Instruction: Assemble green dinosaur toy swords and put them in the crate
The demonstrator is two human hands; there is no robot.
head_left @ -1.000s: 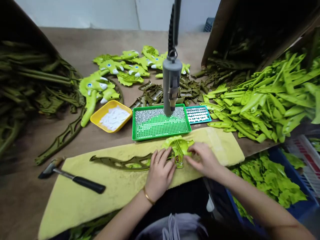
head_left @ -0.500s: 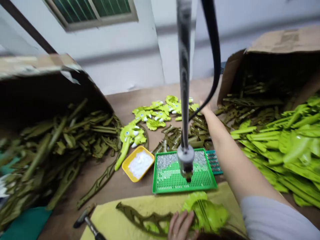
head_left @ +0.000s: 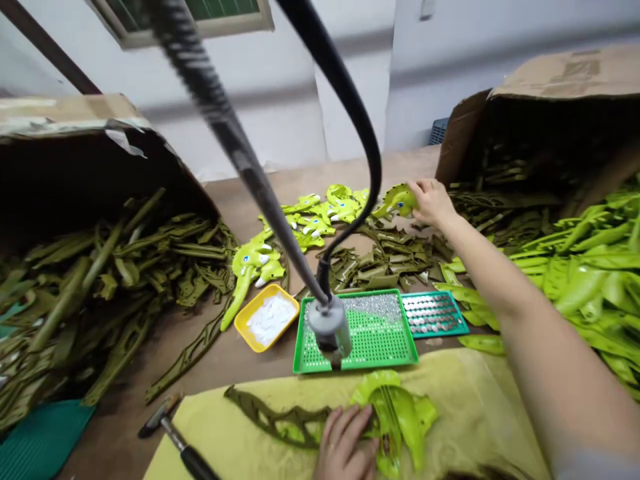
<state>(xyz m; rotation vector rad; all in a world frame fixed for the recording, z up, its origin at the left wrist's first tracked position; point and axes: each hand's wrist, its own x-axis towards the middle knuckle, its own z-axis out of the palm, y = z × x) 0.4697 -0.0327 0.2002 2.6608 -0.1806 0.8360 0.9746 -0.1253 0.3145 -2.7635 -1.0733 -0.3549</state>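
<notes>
Your right hand [head_left: 433, 200], stretched out ahead, pinches a green toy head [head_left: 397, 201] by its edge, while your left hand [head_left: 345, 447] lies across a dark strip [head_left: 250, 404] and a green shell [head_left: 407, 417] on the yellow cloth [head_left: 480, 413], its grip impossible to tell. A firm edge hold should help you clear the black cable [head_left: 367, 140] left of your right hand, and light left-hand pressure should steady the strip.

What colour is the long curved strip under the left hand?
The curved strip is dark olive green, seen best in the head view.
</notes>
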